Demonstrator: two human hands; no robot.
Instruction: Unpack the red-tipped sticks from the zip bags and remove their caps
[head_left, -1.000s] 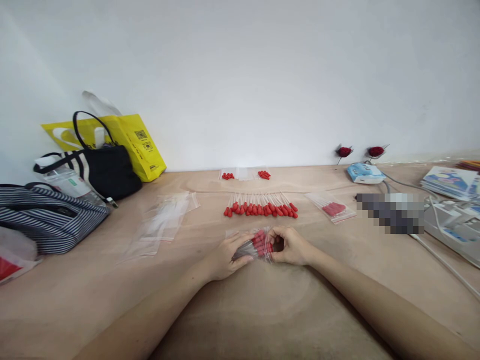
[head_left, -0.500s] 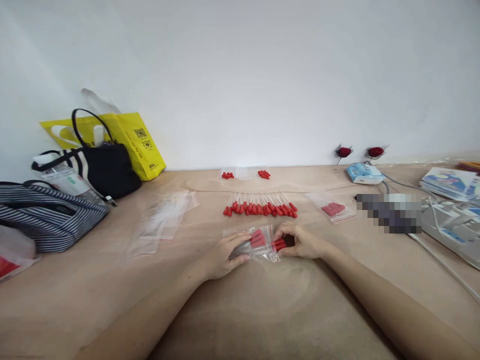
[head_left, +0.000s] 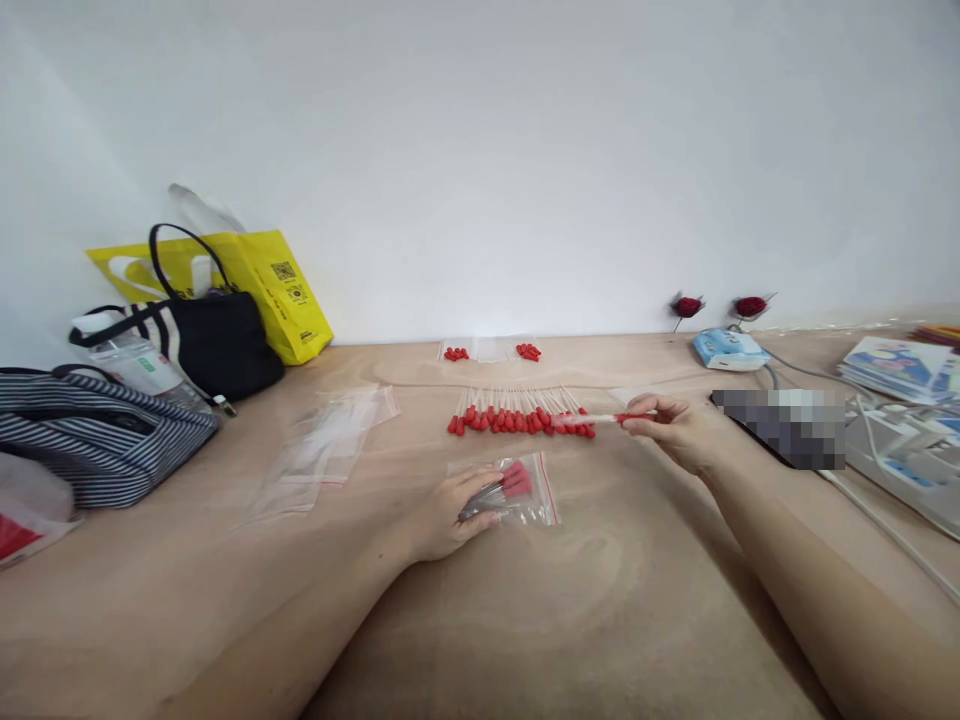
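My left hand (head_left: 454,510) grips a clear zip bag (head_left: 536,490) flat on the table, with several red-tipped sticks (head_left: 516,478) inside it. My right hand (head_left: 666,428) is closed around the red ends of a small bundle of white sticks (head_left: 596,419), which point left. This bundle hangs over the right end of a row of red-tipped sticks (head_left: 517,420), laid side by side with tips toward me. Behind my right hand, another zip bag (head_left: 630,395) is mostly hidden.
Flat clear bags (head_left: 326,440) lie in a loose pile at left. Bags with red tips (head_left: 528,352) rest by the wall. Striped (head_left: 112,435), black (head_left: 232,340) and yellow (head_left: 292,300) bags stand at left; a phone-like dark slab (head_left: 772,425), cables and a tissue pack (head_left: 729,348) are at right.
My right hand has moved away from the zip bag's mouth, up and to the right, with the red-tipped sticks in it. My left hand stays on the bag.
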